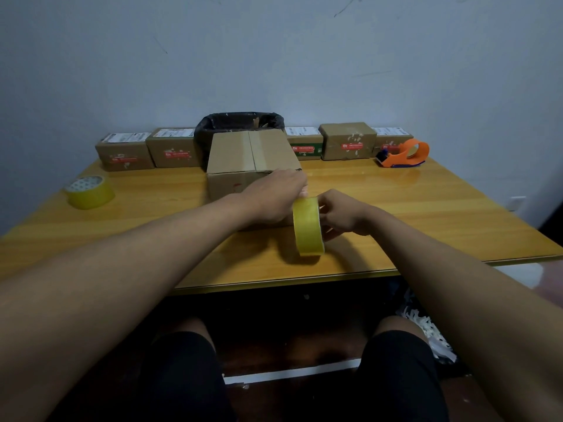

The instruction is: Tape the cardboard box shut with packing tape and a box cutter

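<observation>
At the far left of the desk (pixel 426 202) a spare roll (pixel 89 191) of yellow tape lies flat, apart from everything else. Behind it, along the wall, a row of small parcels (pixel 124 151) stands, and in the middle of this row there is a bin (pixel 240 124) with a black bag. In front of the bin, near the centre of the desk, the box (pixel 249 166) stands with its top flaps closed; a strip of clear tape seems to run over the seam. The left hand (pixel 274 196) reaches across the front of the box, and its fingers are closed on the top edge of the tape roll (pixel 307 226), probably at the loose end, but this is too small to see well. The roll stands upright on its edge, just in front of the box, its lower edge on the desk or very close to it. The right hand (pixel 338 213) holds the roll from the right side, with fingers curled into its core. Far right, near the wall, an orange tape dispenser (pixel 405 155) rests on the desk.
</observation>
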